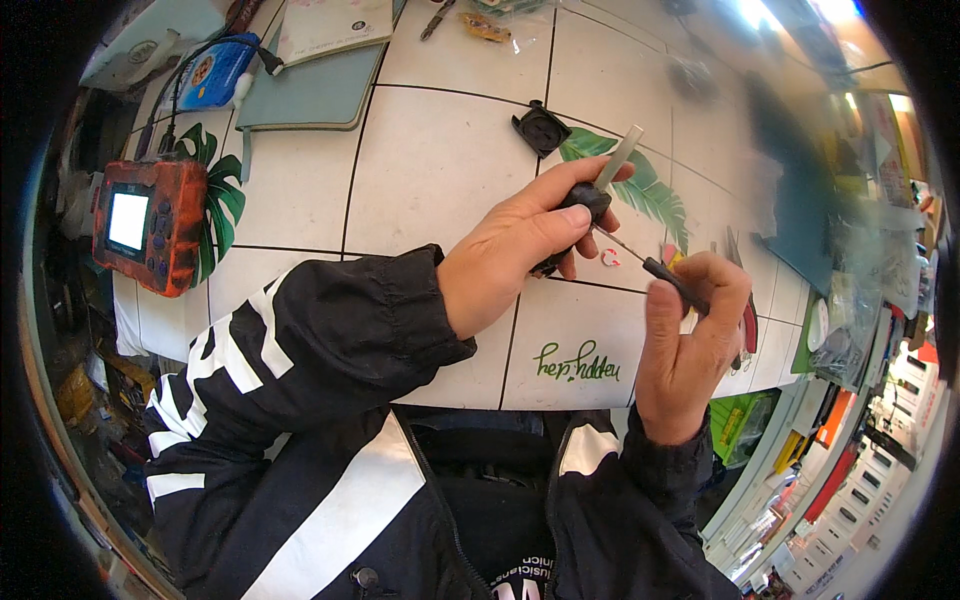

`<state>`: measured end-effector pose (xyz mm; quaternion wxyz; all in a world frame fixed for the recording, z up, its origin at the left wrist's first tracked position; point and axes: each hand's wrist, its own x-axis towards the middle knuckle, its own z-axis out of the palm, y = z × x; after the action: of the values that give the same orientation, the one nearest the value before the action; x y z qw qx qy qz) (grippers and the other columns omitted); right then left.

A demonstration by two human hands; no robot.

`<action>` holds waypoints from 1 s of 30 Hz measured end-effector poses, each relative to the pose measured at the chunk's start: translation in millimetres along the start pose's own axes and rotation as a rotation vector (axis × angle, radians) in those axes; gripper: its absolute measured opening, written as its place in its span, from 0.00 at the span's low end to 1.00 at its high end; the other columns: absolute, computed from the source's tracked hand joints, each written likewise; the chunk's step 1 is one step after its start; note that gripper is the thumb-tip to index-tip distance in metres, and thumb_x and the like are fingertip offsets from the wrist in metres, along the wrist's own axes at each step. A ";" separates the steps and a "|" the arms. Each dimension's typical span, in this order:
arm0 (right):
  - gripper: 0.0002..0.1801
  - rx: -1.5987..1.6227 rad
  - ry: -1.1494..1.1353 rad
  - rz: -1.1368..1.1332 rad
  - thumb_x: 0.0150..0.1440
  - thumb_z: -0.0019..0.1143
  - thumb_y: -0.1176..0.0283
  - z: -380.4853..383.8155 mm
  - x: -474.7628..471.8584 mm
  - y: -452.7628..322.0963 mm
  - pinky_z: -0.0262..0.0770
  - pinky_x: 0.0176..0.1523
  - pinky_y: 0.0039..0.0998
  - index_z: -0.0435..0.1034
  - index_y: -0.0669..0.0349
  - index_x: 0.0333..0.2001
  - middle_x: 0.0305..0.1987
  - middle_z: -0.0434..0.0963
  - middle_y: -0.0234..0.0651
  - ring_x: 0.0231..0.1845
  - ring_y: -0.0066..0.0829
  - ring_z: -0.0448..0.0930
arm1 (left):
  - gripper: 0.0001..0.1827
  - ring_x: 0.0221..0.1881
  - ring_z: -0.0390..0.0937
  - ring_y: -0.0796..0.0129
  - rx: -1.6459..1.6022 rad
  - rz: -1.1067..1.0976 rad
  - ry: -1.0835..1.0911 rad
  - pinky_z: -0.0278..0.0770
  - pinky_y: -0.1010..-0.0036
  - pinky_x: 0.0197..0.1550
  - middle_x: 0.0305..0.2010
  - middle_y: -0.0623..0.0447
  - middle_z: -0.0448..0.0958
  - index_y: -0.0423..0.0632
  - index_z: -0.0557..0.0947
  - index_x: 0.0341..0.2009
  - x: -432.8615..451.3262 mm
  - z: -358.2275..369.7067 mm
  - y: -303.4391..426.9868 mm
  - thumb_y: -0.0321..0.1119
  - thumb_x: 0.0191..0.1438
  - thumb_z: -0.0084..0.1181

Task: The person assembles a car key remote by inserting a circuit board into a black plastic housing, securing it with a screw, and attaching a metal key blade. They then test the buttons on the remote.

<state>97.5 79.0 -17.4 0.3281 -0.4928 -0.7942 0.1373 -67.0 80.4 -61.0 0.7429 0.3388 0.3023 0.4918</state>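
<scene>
Between the thumb and fingers of my left hand [517, 240] is a black car key [586, 199], its flat metal blade pointing up and to the right. My right hand [690, 337] grips the dark handle of a small screwdriver [671, 283], whose thin shaft reaches to the key's lower side. Fingers hide where the tip meets the key. Another dark part shows under my left palm. Beyond my left hand, a black plastic cover [541, 130] lies on the tiled-pattern tabletop [442, 165].
An orange handheld device [150, 225] with a lit screen and cables stands at the left. A green-grey notebook [311, 90] lies at the back. Red-handled pliers [750, 322] are just beyond my right hand. Further right is a dark blue-green mat [799, 217].
</scene>
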 end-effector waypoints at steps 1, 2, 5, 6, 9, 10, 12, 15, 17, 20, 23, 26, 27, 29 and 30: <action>0.11 0.044 -0.014 -0.024 0.52 0.52 0.72 -1.7 -0.2 3.3 0.62 0.24 0.23 0.60 0.64 0.35 0.24 0.66 0.37 0.21 0.26 0.67 | 0.27 0.40 0.62 0.74 0.005 0.000 -0.009 0.62 0.79 0.44 0.43 0.51 0.65 0.46 0.56 0.59 0.5 0.4 0.2 0.35 0.53 0.34; 0.11 0.089 -0.028 -0.049 0.51 0.53 0.73 -3.0 -1.0 7.7 0.62 0.24 0.23 0.60 0.64 0.35 0.25 0.66 0.37 0.21 0.26 0.67 | 0.27 0.40 0.62 0.74 0.010 0.001 -0.018 0.62 0.79 0.44 0.43 0.51 0.65 0.46 0.56 0.59 1.0 0.8 0.6 0.35 0.53 0.34; 0.10 0.110 0.000 -0.122 0.48 0.56 0.76 -0.7 -0.5 7.8 0.62 0.23 0.26 0.62 0.65 0.31 0.22 0.66 0.37 0.18 0.30 0.67 | 0.27 0.40 0.62 0.74 0.026 0.009 -0.032 0.62 0.78 0.44 0.43 0.51 0.65 0.46 0.56 0.59 0.4 0.3 -1.5 0.35 0.53 0.34; 0.10 0.057 -0.012 -0.128 0.48 0.57 0.76 -3.1 1.1 4.2 0.62 0.22 0.26 0.62 0.65 0.29 0.20 0.66 0.37 0.17 0.32 0.67 | 0.27 0.40 0.62 0.74 0.031 0.014 -0.037 0.62 0.78 0.44 0.43 0.51 0.65 0.46 0.56 0.59 0.0 -0.1 -1.7 0.35 0.53 0.34; 0.10 -0.059 -0.049 -0.038 0.47 0.57 0.74 -2.1 -3.0 6.5 0.62 0.22 0.28 0.63 0.65 0.23 0.18 0.66 0.37 0.14 0.34 0.66 | 0.27 0.40 0.62 0.74 0.063 0.024 -0.033 0.62 0.79 0.44 0.42 0.52 0.65 0.46 0.56 0.59 -0.7 -1.0 -2.0 0.35 0.53 0.35; 0.10 -0.069 -0.083 -0.021 0.47 0.57 0.74 -3.5 -6.6 10.5 0.63 0.22 0.28 0.63 0.65 0.23 0.18 0.66 0.37 0.15 0.34 0.66 | 0.27 0.40 0.62 0.74 0.059 0.027 -0.033 0.62 0.79 0.44 0.43 0.52 0.65 0.46 0.56 0.59 -1.2 -0.5 -1.7 0.35 0.53 0.35; 0.10 -0.051 -0.080 -0.017 0.47 0.57 0.74 -2.8 -6.3 11.4 0.64 0.23 0.28 0.63 0.65 0.24 0.19 0.67 0.38 0.17 0.34 0.67 | 0.27 0.40 0.62 0.74 0.052 0.030 -0.033 0.62 0.79 0.44 0.43 0.52 0.65 0.46 0.56 0.59 -2.2 1.2 -1.7 0.35 0.53 0.35; 0.09 0.057 -0.011 -0.003 0.47 0.58 0.75 0.1 2.0 0.6 0.65 0.24 0.28 0.64 0.65 0.25 0.21 0.68 0.38 0.19 0.34 0.69 | 0.27 0.39 0.62 0.74 0.072 0.026 -0.027 0.62 0.79 0.44 0.43 0.52 0.65 0.46 0.56 0.59 0.1 -0.2 -2.5 0.35 0.53 0.34; 0.09 0.163 -0.023 0.071 0.46 0.58 0.76 -2.8 2.9 -6.7 0.65 0.24 0.27 0.64 0.65 0.25 0.22 0.68 0.39 0.21 0.33 0.70 | 0.27 0.39 0.62 0.74 0.044 0.023 -0.024 0.62 0.79 0.44 0.44 0.52 0.65 0.46 0.56 0.59 0.0 0.2 -2.1 0.35 0.54 0.34; 0.10 0.089 0.001 -0.061 0.45 0.59 0.76 -0.1 2.9 -1.5 0.65 0.23 0.27 0.64 0.65 0.24 0.19 0.67 0.38 0.19 0.34 0.70 | 0.25 0.37 0.61 0.75 0.034 0.044 0.015 0.62 0.81 0.40 0.42 0.53 0.65 0.45 0.57 0.59 -3.1 2.9 -2.3 0.34 0.55 0.33; 0.10 -0.055 -0.015 -0.046 0.44 0.59 0.76 -0.7 1.4 -3.4 0.63 0.22 0.28 0.64 0.64 0.22 0.16 0.65 0.37 0.17 0.35 0.69 | 0.25 0.36 0.61 0.76 0.040 0.058 0.019 0.62 0.82 0.39 0.41 0.54 0.65 0.44 0.58 0.58 -0.8 1.7 -4.3 0.35 0.55 0.33; 0.10 -0.154 -0.056 -0.021 0.45 0.59 0.74 -3.3 0.0 -7.4 0.62 0.21 0.29 0.64 0.64 0.21 0.14 0.64 0.37 0.15 0.37 0.67 | 0.25 0.36 0.61 0.76 0.049 0.059 0.015 0.62 0.82 0.39 0.41 0.54 0.65 0.45 0.57 0.59 -0.9 2.7 -3.0 0.35 0.55 0.34; 0.10 -0.178 -0.076 -0.015 0.45 0.60 0.74 -3.4 -0.6 -8.0 0.61 0.20 0.29 0.65 0.64 0.21 0.13 0.63 0.37 0.14 0.38 0.66 | 0.25 0.36 0.61 0.76 0.048 0.059 0.016 0.62 0.82 0.39 0.41 0.54 0.65 0.45 0.57 0.59 -1.9 2.6 -3.6 0.36 0.55 0.34; 0.09 -0.174 -0.115 -0.002 0.44 0.60 0.73 -6.2 0.0 -6.1 0.61 0.20 0.30 0.66 0.64 0.22 0.14 0.64 0.36 0.14 0.38 0.66 | 0.26 0.36 0.61 0.76 0.065 0.053 0.015 0.62 0.82 0.40 0.42 0.53 0.65 0.45 0.57 0.59 -3.1 2.4 -5.1 0.36 0.55 0.34; 0.09 -0.170 -0.133 0.004 0.44 0.60 0.73 -7.8 0.5 -5.0 0.61 0.20 0.30 0.66 0.63 0.23 0.15 0.64 0.36 0.15 0.38 0.66 | 0.26 0.36 0.61 0.76 0.076 0.050 0.014 0.62 0.82 0.40 0.42 0.53 0.65 0.45 0.56 0.59 -3.5 2.7 -5.0 0.36 0.55 0.34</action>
<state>99.1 76.3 -8.7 0.2314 -0.5102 -0.8220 0.1024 -63.4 75.2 -63.0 0.7148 0.3707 0.3174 0.5009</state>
